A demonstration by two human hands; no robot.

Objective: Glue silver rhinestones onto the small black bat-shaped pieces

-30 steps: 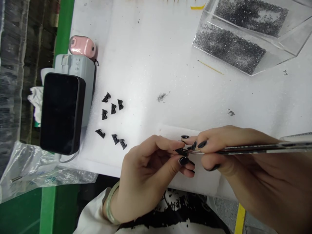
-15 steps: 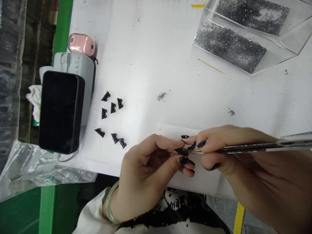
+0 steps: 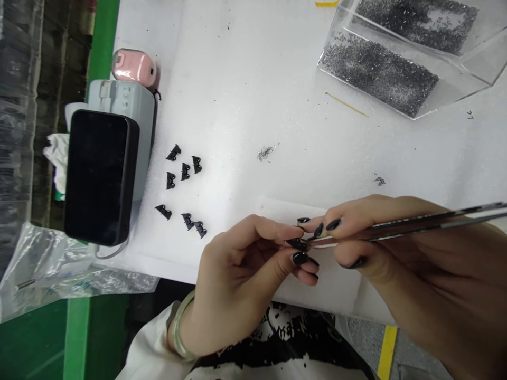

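**Head view: metal tweezers (image 3: 420, 226) at a small black piece (image 3: 297, 244), lower centre of the frame**

Where the tweezer tips meet the piece, detail is too fine and dark to tell whether they grip it. Black nails crowd this spot, so the outline of the piece is hard to separate, and fingers cover part of it. Right forearm and wrist run out at the lower right; the clear box (image 3: 473, 79), holding tiny dark bits, is cut by the upper right edge.

The left hand (image 3: 233, 274) rises from lower left, a pale green bangle (image 3: 180, 327) at its wrist. Its index finger, above, and thumb, below, pinch the piece; the other fingers curl behind, largely hidden. The right hand (image 3: 376, 248) enters from the right, thumb and fingers clamped about the tweezers, which slant slightly upward toward the right edge. Fingertips of the two hands lie close together; contact between them cannot be told. Seven similar black pieces (image 3: 170, 180) lie left of centre.
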